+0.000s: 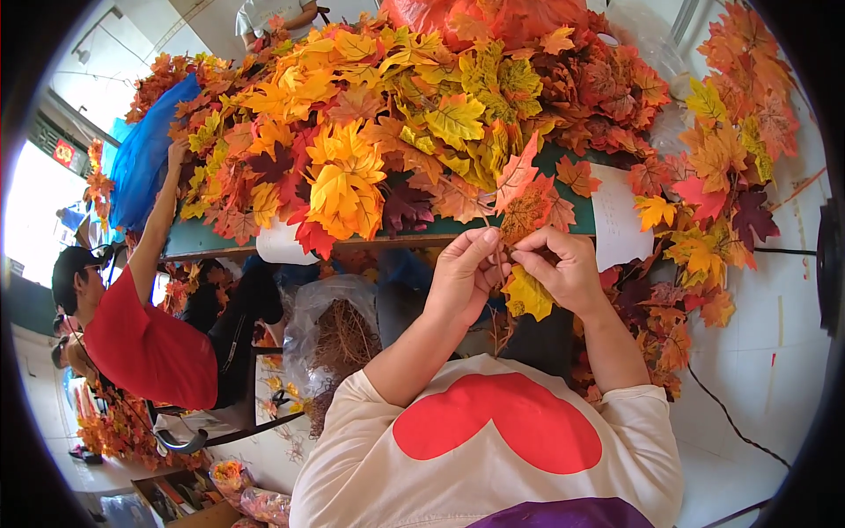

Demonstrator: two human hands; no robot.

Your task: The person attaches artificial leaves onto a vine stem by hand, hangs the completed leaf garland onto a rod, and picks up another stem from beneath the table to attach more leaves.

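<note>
In front of my chest, over the near edge of the table, both of my hands work on a sprig of artificial maple leaves. My left hand [465, 271] is closed, thumb and forefinger pinching its thin brown stem. My right hand [563, 268] pinches close by, at the base of a yellow leaf [528, 294]; its fingertips partly hide what they grip. Above the fingers stand a pale red-orange leaf [517, 172] and an orange-brown leaf [525, 214]. The brown stem hangs down below my hands toward my lap.
A large heap of artificial autumn leaves [352, 97] covers the green table [211, 245]. White papers [622, 216] hang over its edge. A leaf garland [717, 185] hangs at the right. Below left, a clear bag [310, 308] holds brown stems. A person in red [154, 343] reaches into the heap.
</note>
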